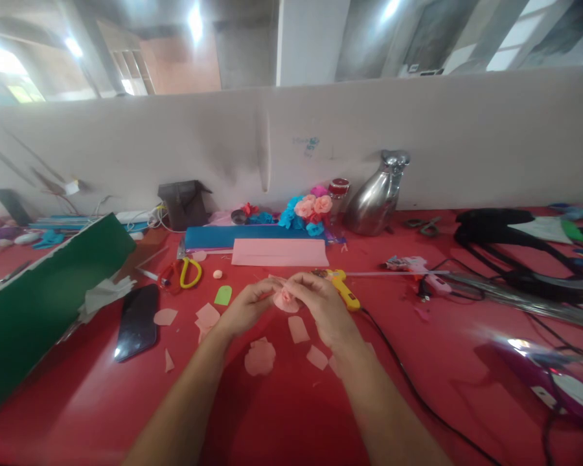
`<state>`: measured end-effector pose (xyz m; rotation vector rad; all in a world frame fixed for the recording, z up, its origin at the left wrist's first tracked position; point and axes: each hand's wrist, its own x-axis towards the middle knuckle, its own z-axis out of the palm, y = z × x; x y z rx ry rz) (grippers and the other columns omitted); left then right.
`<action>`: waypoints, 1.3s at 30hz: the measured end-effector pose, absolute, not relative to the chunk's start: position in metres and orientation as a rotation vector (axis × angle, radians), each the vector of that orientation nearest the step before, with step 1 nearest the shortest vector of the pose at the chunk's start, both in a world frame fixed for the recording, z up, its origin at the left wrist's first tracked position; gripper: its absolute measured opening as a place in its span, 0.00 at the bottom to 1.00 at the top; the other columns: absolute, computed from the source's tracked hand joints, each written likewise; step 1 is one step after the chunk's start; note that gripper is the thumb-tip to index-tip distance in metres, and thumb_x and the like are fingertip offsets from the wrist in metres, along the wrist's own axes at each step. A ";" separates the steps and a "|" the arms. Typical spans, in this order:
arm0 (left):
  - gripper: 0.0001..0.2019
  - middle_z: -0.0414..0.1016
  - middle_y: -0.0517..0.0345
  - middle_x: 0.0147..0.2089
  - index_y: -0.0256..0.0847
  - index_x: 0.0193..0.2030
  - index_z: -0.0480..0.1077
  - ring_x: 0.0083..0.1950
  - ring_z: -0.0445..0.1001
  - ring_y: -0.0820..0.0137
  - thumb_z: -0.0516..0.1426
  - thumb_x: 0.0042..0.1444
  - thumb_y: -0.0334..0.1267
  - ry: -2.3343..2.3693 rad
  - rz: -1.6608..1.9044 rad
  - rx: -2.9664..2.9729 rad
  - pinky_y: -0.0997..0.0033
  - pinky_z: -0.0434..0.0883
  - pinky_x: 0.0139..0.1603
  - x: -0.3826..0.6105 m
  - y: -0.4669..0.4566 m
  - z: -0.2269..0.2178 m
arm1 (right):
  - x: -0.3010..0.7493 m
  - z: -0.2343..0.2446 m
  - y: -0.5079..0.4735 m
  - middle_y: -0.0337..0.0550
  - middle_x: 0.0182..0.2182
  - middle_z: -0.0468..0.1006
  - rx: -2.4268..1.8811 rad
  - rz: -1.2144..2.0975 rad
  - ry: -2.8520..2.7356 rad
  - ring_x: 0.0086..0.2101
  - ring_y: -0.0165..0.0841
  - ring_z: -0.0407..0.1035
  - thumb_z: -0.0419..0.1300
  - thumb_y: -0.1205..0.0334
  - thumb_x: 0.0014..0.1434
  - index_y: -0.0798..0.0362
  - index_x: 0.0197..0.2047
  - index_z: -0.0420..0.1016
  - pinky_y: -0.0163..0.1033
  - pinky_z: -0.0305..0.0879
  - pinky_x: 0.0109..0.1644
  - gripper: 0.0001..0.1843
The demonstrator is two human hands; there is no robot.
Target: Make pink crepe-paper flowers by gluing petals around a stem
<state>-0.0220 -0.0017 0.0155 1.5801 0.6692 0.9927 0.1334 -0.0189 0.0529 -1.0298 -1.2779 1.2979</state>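
Observation:
A small pink paper flower [286,298] is held up between my two hands over the red table. My left hand [247,305] pinches its left side, and my right hand [315,301] pinches it from the right and above. Loose pink paper petals [298,329] lie below and beside the hands, with a rounded pink paper piece [260,357] nearer me. Just past my right hand lies a yellow glue gun [346,290]. A green petal-shaped piece [223,296] rests left of my left hand. Behind the flower is a folded pink paper sheet [280,252].
Yellow-handled scissors [191,272] and a phone [137,322] lie to the left, beside a green board [53,310]. Finished paper flowers [307,210] and a metal jug [376,194] stand at the back. A black cord [408,377] crosses the right side of the red table [282,421].

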 end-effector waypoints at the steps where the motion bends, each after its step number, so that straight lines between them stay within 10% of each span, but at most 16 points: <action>1: 0.11 0.74 0.52 0.45 0.42 0.39 0.76 0.46 0.70 0.65 0.55 0.57 0.42 0.663 0.996 1.575 0.67 0.63 0.49 -0.022 -0.002 0.016 | 0.133 0.053 -0.019 0.36 0.20 0.69 -1.021 1.319 -1.265 0.26 0.29 0.62 0.59 0.57 0.49 0.52 0.20 0.68 0.36 0.57 0.34 0.11; 39: 0.09 0.78 0.52 0.37 0.40 0.33 0.77 0.46 0.72 0.59 0.63 0.46 0.41 0.531 1.042 1.066 0.57 0.63 0.51 -0.018 -0.005 0.007 | 0.134 0.047 -0.020 0.35 0.22 0.71 -0.901 1.495 -1.168 0.24 0.26 0.58 0.60 0.59 0.50 0.52 0.27 0.74 0.35 0.53 0.31 0.06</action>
